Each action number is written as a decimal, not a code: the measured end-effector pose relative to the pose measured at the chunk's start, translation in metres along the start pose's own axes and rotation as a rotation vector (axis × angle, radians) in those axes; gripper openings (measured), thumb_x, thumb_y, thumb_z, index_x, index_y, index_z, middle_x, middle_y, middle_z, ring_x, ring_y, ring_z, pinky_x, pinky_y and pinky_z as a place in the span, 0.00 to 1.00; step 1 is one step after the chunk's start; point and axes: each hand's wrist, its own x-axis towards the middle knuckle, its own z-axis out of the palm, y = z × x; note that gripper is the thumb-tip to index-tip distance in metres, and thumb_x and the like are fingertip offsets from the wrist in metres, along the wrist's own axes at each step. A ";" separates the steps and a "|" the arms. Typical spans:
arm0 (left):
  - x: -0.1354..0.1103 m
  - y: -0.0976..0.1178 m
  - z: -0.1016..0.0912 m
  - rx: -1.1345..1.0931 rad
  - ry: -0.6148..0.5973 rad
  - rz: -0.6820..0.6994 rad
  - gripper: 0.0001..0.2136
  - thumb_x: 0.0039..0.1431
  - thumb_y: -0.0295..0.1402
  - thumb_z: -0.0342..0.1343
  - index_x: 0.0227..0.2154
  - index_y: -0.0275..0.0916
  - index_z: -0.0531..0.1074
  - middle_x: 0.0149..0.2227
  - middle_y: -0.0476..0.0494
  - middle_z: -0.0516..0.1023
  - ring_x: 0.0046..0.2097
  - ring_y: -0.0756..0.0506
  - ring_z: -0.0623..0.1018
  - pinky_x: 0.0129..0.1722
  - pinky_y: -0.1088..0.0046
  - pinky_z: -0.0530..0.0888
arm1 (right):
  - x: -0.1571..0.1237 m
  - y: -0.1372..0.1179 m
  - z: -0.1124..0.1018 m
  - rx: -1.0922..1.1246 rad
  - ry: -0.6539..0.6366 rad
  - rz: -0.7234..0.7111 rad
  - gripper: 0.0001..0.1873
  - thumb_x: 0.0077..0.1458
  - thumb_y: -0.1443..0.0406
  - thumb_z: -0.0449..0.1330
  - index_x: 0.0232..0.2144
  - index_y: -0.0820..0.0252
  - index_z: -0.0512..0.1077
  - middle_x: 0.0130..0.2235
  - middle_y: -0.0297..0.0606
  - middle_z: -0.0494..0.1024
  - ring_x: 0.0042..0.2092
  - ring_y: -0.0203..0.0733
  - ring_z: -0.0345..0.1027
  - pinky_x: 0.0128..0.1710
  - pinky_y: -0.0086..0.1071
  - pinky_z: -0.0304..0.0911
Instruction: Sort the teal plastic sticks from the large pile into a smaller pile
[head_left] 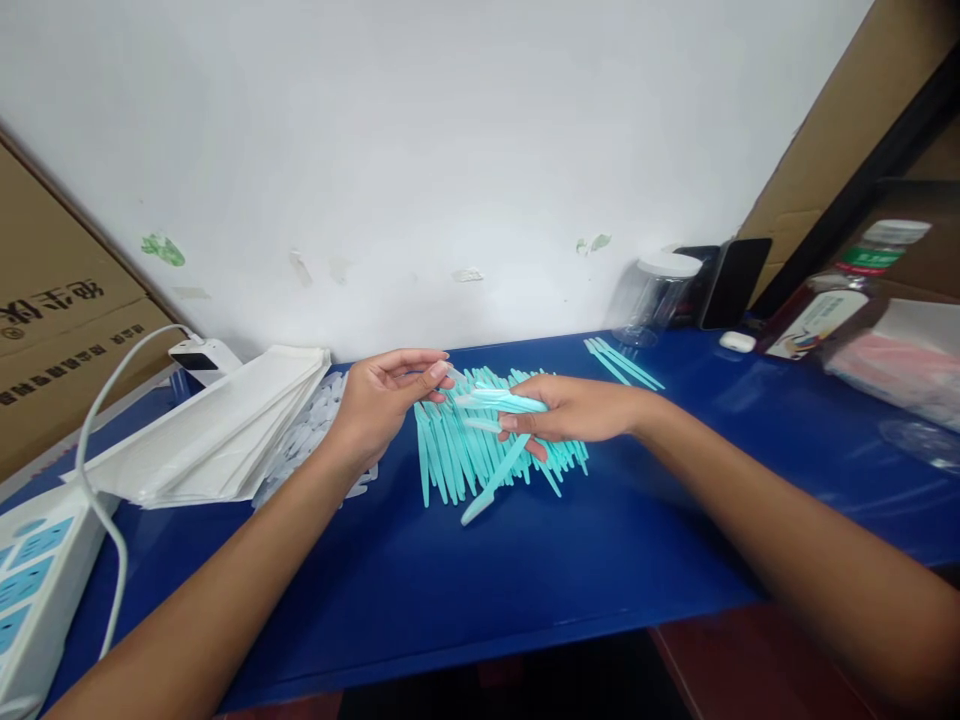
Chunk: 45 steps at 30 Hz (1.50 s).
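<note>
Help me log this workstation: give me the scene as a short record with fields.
Left hand: fingertips on a small clear piece, details blurred
Right hand: holding several teal sticks
Under hands: stick pile on blue table
Left of pile: heaped clear pieces, white bags, power strip
Right of pile: a few loose sticks, lidded jar, bottle

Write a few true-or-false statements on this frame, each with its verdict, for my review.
1. The right hand holds several turquoise razor-like sticks. True.
2. The left hand lies flat on the table. False: the left hand pinches a small translucent piece.
3. The clear jar has a red lid. False: the clear jar has a white lid.
4. Flat white bags lie left of the stick pile. True.
5. The tabletop is blue. True.
</note>
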 end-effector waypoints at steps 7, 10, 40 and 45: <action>-0.003 0.005 0.004 0.070 -0.047 0.027 0.16 0.55 0.42 0.75 0.41 0.37 0.84 0.38 0.39 0.86 0.38 0.43 0.83 0.35 0.69 0.78 | 0.002 0.002 0.000 -0.009 -0.013 -0.028 0.21 0.70 0.48 0.60 0.41 0.60 0.74 0.28 0.35 0.78 0.28 0.36 0.64 0.29 0.30 0.59; -0.003 0.006 0.004 0.085 -0.036 0.008 0.16 0.53 0.42 0.76 0.40 0.37 0.85 0.38 0.39 0.87 0.38 0.42 0.83 0.35 0.68 0.77 | 0.001 0.002 0.000 -0.001 -0.014 -0.035 0.21 0.70 0.48 0.60 0.41 0.60 0.73 0.28 0.34 0.77 0.28 0.35 0.63 0.28 0.30 0.58; -0.002 0.003 -0.002 0.143 -0.014 -0.031 0.19 0.55 0.45 0.74 0.44 0.39 0.87 0.38 0.37 0.88 0.42 0.39 0.84 0.38 0.66 0.77 | 0.000 0.000 0.000 -0.013 -0.008 -0.025 0.21 0.70 0.48 0.60 0.42 0.60 0.74 0.28 0.34 0.77 0.26 0.34 0.60 0.26 0.29 0.56; -0.002 -0.002 -0.002 0.124 -0.071 -0.038 0.19 0.52 0.47 0.75 0.42 0.40 0.87 0.43 0.36 0.88 0.44 0.38 0.85 0.45 0.61 0.79 | 0.001 0.002 -0.001 -0.027 -0.010 -0.060 0.21 0.70 0.48 0.60 0.41 0.61 0.74 0.28 0.35 0.78 0.28 0.36 0.63 0.28 0.30 0.58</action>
